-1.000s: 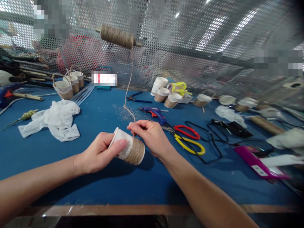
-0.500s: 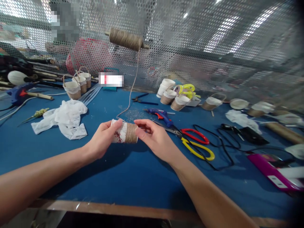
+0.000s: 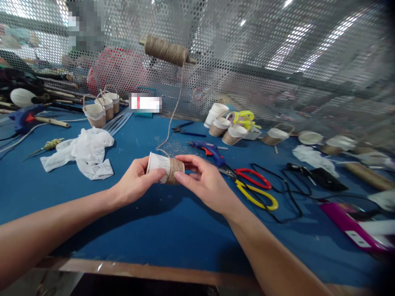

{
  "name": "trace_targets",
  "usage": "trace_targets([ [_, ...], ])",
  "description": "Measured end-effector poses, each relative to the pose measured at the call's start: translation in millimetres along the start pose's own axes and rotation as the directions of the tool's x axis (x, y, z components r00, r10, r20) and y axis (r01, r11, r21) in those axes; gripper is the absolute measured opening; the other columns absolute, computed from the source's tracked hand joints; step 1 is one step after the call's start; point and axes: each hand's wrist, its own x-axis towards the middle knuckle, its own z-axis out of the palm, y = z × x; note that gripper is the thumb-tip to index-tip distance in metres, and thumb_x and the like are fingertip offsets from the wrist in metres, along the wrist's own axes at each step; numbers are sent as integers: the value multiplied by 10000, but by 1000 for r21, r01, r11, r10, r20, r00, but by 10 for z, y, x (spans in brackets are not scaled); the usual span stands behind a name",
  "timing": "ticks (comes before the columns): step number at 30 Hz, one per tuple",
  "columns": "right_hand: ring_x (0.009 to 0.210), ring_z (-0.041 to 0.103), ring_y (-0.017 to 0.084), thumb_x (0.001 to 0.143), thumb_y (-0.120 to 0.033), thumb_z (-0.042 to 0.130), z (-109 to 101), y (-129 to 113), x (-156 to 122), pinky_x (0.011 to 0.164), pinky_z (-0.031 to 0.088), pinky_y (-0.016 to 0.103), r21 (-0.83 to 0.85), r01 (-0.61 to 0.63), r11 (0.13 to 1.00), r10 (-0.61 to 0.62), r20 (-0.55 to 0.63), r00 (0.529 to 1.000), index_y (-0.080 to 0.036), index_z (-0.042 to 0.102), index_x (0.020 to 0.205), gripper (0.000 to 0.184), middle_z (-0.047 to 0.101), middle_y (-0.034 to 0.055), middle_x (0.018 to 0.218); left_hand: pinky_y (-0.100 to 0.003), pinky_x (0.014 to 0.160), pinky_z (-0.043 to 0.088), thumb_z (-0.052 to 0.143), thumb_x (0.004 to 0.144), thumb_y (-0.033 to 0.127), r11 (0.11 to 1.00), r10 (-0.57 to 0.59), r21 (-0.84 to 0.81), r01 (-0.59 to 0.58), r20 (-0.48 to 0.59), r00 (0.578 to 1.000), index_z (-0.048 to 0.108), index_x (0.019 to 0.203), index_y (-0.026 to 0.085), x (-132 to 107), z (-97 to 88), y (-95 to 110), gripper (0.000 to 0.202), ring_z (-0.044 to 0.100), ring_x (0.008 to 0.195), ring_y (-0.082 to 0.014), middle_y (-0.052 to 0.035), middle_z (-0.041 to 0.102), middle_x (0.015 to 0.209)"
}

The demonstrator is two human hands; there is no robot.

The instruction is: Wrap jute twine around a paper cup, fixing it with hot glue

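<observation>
A white paper cup [image 3: 156,162] lies on its side between my hands, above the table. Brown twine [image 3: 176,166] is wound round its base half. My left hand [image 3: 138,177] grips the cup by its rim end, thumb across the near side. Fingers and thumb of my right hand [image 3: 202,176] close round the twine-wrapped end. From the cup a loose strand [image 3: 169,128] runs up to a twine spool [image 3: 166,50] on a rod at the mesh. My fingers hide the far side of the cup.
Right of my hands lie a blue glue gun [image 3: 209,149], red-and-yellow scissors [image 3: 257,195] and a purple power strip [image 3: 348,226]. Dark pliers [image 3: 189,130] rest behind. White lace fabric [image 3: 88,152] is at left. Twine-wrapped cups [image 3: 96,117] stand along the back.
The cup has turned in my hands: its red print is out of sight and the rim tilts toward me more. My left thumb has slid down across its near side.
</observation>
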Motion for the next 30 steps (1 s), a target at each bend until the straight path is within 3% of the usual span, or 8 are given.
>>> trace_targets([
  [12, 893, 593, 203, 690, -260, 608, 58, -6, -7, 712, 521, 341, -49, -50, 998, 48, -48, 998, -152, 523, 1004, 343, 606, 109, 1010, -238, 678, 461, 537, 723, 225, 959, 79, 266, -96, 75, 994, 602, 967, 87, -39, 12, 12, 287, 579, 729, -151, -53, 661, 849],
  [23, 884, 601, 205, 674, -231, 601, 90, -39, -10, 701, 522, 328, -43, -86, 995, 83, -68, 994, -156, 518, 979, 325, 608, 97, 982, -217, 616, 440, 526, 736, 213, 934, 100, 333, -130, 106, 989, 600, 950, 86, -49, 0, 8, 259, 543, 667, -131, -41, 635, 803],
  [30, 851, 613, 207, 676, -235, 596, 110, -25, -9, 673, 530, 329, -69, -90, 994, 83, -94, 992, -162, 527, 952, 293, 629, 94, 946, -226, 618, 445, 553, 673, 189, 961, 70, 263, -91, 87, 994, 590, 905, 99, -36, 18, 31, 252, 553, 667, -142, -31, 634, 763],
])
